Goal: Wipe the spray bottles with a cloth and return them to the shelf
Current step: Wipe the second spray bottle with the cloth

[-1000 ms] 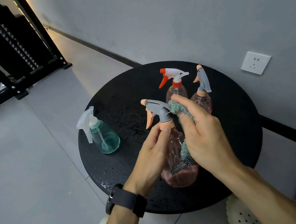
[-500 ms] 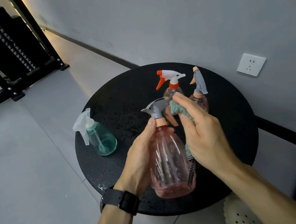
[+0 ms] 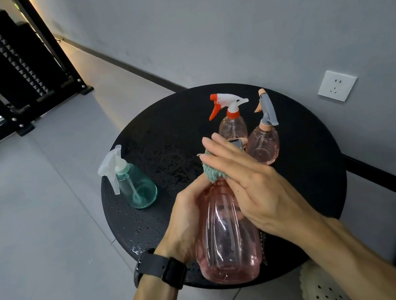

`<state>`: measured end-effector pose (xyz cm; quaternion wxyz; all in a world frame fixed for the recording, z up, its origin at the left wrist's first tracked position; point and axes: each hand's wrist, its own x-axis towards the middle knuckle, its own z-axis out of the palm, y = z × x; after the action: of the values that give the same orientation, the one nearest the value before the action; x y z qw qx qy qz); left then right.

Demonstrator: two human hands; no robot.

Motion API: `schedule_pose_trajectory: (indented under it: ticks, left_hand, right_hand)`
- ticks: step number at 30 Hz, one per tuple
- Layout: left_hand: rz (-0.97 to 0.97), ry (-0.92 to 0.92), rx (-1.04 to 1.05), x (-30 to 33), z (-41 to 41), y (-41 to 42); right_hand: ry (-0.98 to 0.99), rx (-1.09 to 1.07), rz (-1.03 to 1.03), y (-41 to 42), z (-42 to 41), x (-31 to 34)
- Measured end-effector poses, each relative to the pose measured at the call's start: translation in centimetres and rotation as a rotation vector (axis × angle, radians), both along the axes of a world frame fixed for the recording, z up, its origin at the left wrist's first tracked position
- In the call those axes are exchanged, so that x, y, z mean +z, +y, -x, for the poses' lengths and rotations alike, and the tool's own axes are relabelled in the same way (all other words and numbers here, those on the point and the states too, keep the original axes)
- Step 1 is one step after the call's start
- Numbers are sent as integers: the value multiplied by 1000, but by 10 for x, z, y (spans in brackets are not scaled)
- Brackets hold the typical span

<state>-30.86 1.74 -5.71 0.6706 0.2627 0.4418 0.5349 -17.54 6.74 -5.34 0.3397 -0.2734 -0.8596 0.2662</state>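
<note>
While left hand [image 3: 189,218] grips pink translucent bottle [image 3: 227,238] | right hand [image 3: 252,185] presses teal cloth [image 3: 213,173] on neck

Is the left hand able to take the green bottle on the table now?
Probably not at once: the left hand is wrapped around the pink bottle that the right hand wipes with the cloth. The green bottle stands alone on its side, unobstructed.

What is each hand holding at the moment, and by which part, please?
Left hand grips the pink spray bottle around its upper body. Right hand presses the teal cloth against its neck.
</note>
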Motion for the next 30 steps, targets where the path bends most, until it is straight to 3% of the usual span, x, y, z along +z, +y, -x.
schedule_pose_trajectory:
  ticks: [12, 26, 30]
  left_hand:
    - [27, -121, -14, 1, -1, 2]
    - [-50, -200, 32, 1, 5, 3]
    - [-40, -203, 46, -2, 4, 5]
  right_hand:
    - [81, -196, -90, 7, 1, -4]
    - [61, -135, -7, -13, -4, -12]
    - [168, -271, -116, -10, -4, -7]
